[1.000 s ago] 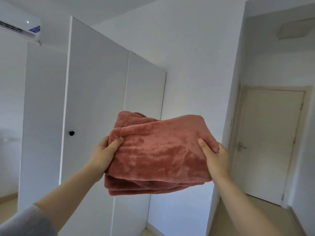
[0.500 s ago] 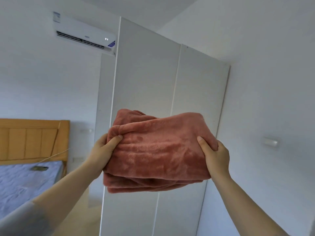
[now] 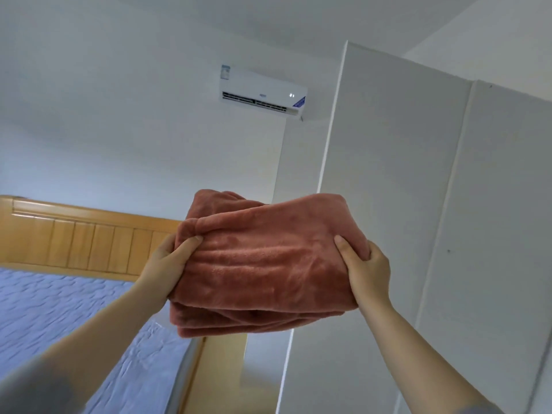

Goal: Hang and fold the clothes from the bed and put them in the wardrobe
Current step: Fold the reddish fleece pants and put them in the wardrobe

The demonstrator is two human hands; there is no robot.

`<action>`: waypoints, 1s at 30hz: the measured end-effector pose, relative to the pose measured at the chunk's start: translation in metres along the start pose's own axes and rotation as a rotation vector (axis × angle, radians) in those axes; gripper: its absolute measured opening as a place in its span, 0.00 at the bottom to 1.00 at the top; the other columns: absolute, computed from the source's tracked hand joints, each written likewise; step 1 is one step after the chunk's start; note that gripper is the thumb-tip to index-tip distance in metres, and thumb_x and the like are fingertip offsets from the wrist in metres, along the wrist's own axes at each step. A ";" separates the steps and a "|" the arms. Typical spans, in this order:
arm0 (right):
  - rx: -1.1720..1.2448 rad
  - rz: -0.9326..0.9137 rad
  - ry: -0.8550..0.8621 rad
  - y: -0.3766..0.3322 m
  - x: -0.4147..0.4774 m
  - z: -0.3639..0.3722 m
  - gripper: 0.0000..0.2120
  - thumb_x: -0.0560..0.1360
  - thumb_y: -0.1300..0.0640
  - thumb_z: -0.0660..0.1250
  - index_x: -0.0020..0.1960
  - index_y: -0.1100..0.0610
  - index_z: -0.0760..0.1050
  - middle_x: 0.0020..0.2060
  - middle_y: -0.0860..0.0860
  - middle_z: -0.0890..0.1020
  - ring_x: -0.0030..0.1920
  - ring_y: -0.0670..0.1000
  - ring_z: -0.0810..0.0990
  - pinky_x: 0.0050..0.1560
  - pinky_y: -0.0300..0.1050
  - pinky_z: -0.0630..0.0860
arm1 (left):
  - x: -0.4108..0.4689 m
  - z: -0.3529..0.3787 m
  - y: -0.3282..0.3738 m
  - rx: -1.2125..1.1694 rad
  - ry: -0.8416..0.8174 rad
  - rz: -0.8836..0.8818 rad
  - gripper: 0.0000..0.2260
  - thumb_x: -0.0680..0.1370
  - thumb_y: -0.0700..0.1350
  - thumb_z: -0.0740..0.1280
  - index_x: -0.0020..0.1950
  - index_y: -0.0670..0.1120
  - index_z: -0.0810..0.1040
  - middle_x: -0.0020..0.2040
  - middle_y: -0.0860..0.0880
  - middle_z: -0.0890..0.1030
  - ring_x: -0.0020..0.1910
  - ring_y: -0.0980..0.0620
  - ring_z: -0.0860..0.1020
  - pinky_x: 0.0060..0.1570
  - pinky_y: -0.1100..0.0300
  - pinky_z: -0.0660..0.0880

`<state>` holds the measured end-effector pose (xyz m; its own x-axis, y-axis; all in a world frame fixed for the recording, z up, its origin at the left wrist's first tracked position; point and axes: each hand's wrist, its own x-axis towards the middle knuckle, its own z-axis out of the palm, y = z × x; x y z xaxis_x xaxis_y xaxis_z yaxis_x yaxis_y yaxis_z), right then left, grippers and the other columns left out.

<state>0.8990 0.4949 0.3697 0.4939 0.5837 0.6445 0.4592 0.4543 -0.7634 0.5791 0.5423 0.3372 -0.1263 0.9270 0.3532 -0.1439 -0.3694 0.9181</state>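
1. Rust-pink and plush, the fleece bundle (image 3: pixel 268 264) is folded into several thick layers. It is held up in the air in front of the person, touching nothing but the two hands.
2. The left hand (image 3: pixel 167 270) has its grip closed on the bundle's left end. Its thumb (image 3: pixel 189 245) lies across the top face, and the fingers pass underneath, out of sight.
3. The right hand (image 3: pixel 369 276) grips the right end the same way. Its thumb (image 3: pixel 345 252) presses a dent into the pile, and the fingers curl round the far edge, mostly hidden.
4. Each grip is only as wide as the stacked layers are thick, and neither hand holds anything else.
5. The wardrobe (image 3: pixel 403 174) stands behind and to the right of the bundle. It shows tall white panels with a seam between them. The bundle's right end overlaps a panel in the view, but I cannot tell how close the two are.
6. The bed (image 3: pixel 68 324) lies at lower left, well apart from the bundle. It has a blue-grey quilted mattress, with a wooden headboard (image 3: pixel 74 234) against the wall.
7. An air conditioner (image 3: pixel 263 92) is mounted high on the wall, beside the wardrobe's top corner.
8. A grey sleeve (image 3: pixel 33 389) covers the left upper arm at the bottom edge.
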 end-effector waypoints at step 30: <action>0.289 -0.009 -0.380 0.115 0.131 0.387 0.08 0.73 0.41 0.70 0.41 0.44 0.75 0.39 0.42 0.81 0.41 0.41 0.78 0.41 0.35 0.70 | 0.246 -0.139 -0.069 0.240 0.414 0.106 0.17 0.66 0.62 0.71 0.51 0.58 0.81 0.48 0.52 0.85 0.50 0.48 0.83 0.54 0.48 0.79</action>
<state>0.7307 0.8842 0.3492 0.1612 0.7589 0.6310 0.2119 0.5978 -0.7731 0.4215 0.7863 0.3355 -0.5150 0.7630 0.3907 0.1151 -0.3901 0.9136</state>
